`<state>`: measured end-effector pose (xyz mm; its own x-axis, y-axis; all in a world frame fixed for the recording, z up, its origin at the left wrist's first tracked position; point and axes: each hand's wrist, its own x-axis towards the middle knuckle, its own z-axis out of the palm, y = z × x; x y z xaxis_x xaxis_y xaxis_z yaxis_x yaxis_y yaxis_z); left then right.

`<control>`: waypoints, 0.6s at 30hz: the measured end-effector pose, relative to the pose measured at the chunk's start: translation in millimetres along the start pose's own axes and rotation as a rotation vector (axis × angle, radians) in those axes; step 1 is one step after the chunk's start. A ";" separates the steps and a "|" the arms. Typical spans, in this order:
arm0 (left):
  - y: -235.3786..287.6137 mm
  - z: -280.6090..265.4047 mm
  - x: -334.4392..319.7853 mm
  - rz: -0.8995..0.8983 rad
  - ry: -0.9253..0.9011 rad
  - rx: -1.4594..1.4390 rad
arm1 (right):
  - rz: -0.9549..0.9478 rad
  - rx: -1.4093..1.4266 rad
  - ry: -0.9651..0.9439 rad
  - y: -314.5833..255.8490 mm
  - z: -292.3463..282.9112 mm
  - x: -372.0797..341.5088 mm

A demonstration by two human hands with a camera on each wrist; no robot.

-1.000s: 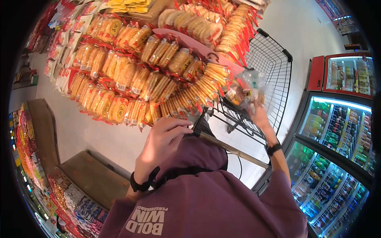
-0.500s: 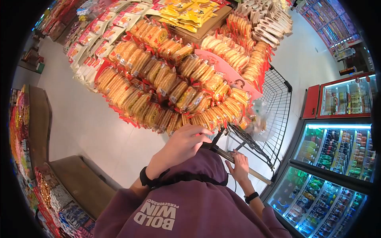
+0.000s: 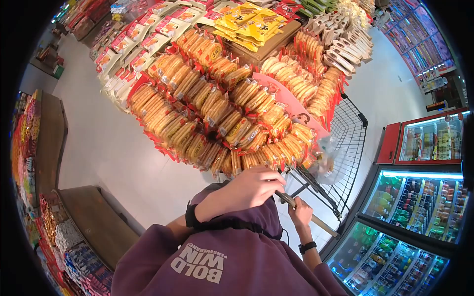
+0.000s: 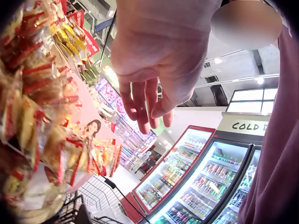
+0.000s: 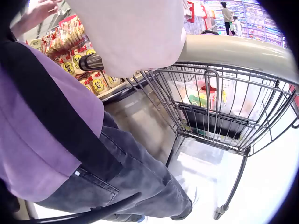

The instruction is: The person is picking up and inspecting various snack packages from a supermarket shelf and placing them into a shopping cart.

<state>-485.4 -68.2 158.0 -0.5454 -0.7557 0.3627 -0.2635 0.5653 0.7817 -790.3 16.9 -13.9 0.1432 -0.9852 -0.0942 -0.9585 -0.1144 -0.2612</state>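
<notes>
My right hand grips the bar handle of a wire shopping cart; in the right wrist view the hand lies over the thick handle. Near the handle's other end is my left hand, which holds nothing; in the left wrist view its fingers hang loosely bent from the hand. A clear plastic bag with goods lies in the cart, its red, green and yellow contents showing through the wires.
Packaged round crackers fill a display stand just ahead, beside the cart. Yellow packets lie farther back on it. Lit drink coolers stand at the right. At the left are a brown bench-like ledge and shelves of packets.
My right hand has come back from the plastic bag in the cart and taken hold of the handle. My left hand has shifted right in the head view, which shows more of the display's far side.
</notes>
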 end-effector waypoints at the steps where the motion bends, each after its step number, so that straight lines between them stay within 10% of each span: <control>1: 2.4 7.7 4.8 0.000 -0.019 -0.020 | 0.007 0.002 -0.003 2.4 -1.3 3.3; 9: -34.9 130.6 43.5 0.084 -0.157 -0.017 | -0.075 0.139 -0.023 41.5 -10.6 42.5; 18: -76.0 224.2 96.8 -0.310 -0.451 0.239 | -0.159 0.189 -0.087 80.6 -46.3 85.0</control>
<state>-696.6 -110.1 19.9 -0.6843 -0.7122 -0.1563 -0.6078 0.4388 0.6618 -866.7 -81.9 1.6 0.3173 -0.9410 -0.1175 -0.8602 -0.2334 -0.4535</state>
